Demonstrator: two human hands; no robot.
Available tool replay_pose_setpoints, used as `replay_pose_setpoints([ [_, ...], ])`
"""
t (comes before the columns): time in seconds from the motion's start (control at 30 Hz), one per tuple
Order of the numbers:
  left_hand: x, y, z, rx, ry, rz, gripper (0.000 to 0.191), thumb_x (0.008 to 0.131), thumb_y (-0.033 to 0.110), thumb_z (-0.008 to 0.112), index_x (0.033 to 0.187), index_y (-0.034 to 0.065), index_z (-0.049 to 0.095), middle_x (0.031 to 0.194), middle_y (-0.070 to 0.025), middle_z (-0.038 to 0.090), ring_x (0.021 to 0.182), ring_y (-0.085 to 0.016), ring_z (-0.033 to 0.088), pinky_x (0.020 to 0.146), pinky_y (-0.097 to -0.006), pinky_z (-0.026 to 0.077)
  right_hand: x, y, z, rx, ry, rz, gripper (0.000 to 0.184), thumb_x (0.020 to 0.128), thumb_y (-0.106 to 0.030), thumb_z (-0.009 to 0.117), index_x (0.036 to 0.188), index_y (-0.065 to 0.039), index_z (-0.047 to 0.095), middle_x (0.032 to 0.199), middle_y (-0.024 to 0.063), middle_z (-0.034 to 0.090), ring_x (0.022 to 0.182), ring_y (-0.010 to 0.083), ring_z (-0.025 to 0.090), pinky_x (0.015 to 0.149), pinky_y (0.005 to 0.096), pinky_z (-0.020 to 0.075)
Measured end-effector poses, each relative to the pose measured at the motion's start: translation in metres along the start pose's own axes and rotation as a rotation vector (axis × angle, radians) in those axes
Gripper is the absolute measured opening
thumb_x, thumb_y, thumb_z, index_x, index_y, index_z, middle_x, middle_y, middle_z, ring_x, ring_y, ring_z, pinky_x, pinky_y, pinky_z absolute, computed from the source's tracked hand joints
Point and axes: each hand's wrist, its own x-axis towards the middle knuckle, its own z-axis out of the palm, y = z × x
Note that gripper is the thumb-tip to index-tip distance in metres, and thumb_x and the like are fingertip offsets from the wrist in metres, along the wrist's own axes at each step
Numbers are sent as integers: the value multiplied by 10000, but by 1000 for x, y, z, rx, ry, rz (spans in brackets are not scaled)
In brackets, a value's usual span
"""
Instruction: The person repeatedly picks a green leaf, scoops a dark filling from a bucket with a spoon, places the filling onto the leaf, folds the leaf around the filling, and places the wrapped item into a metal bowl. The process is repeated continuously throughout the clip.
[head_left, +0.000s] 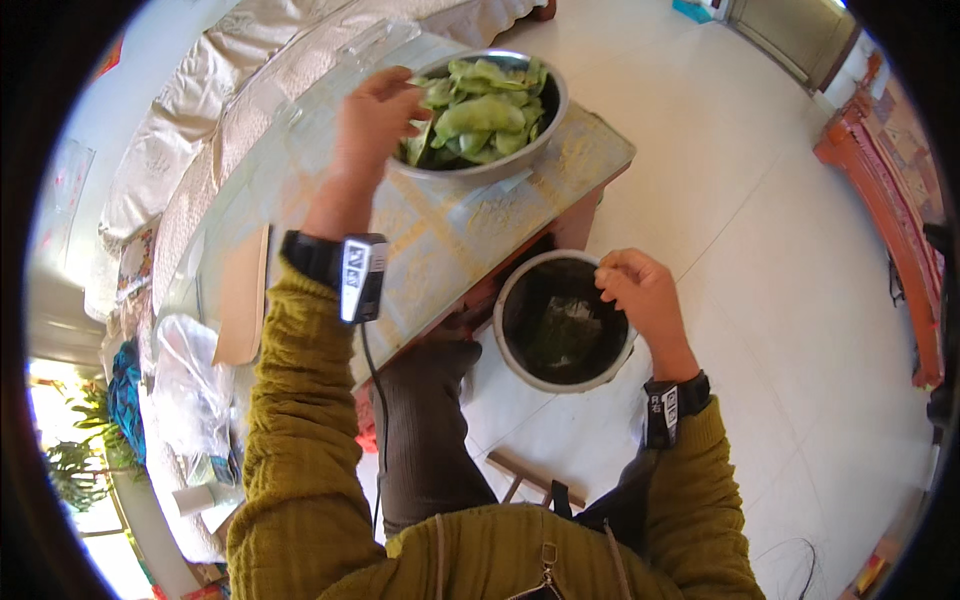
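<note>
Flat green bean pods (480, 120) heap up in a round metal bowl (551, 142) on the table's far end. At the bowl's left rim is my left hand (382, 112), slightly blurred, its fingers apart and loosely bent beside the pods. I see nothing held in it. My right hand (637, 289) is over the right rim of a pale bucket (506, 341) on the floor, thumb and fingertips pinched together. No object shows between them, though a tiny scrap could be hidden. The bucket's inside is dark, with some greenish matter at the bottom.
The table (450, 240) has a patterned, glossy top. A brown cardboard piece (244, 300) and a clear plastic bag (191, 382) lie on its left. A covered sofa (187, 127) runs behind. Below me is a wooden stool (525, 476); a black cable (379, 420) hangs from my left wrist device.
</note>
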Motion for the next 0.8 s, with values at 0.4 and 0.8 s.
replay_pose_setpoints([
  [0.4,-86,-110,-220,912,-11,-145,608,693,329,776,1189,14,620,1225,-200,591,1079,-315,595,930,-387,474,2,7,6,-131,-16,86,173,860,-189,644,944,-38,655,810,38,666,677,95,596,580,231,442],
  [0.8,-107,-75,-192,1009,27,-231,386,679,247,744,943,-26,673,891,-167,674,794,-262,638,741,-338,493,4,11,7,-159,-37,55,162,856,-170,634,943,-34,653,801,29,663,668,104,601,570,235,441],
])
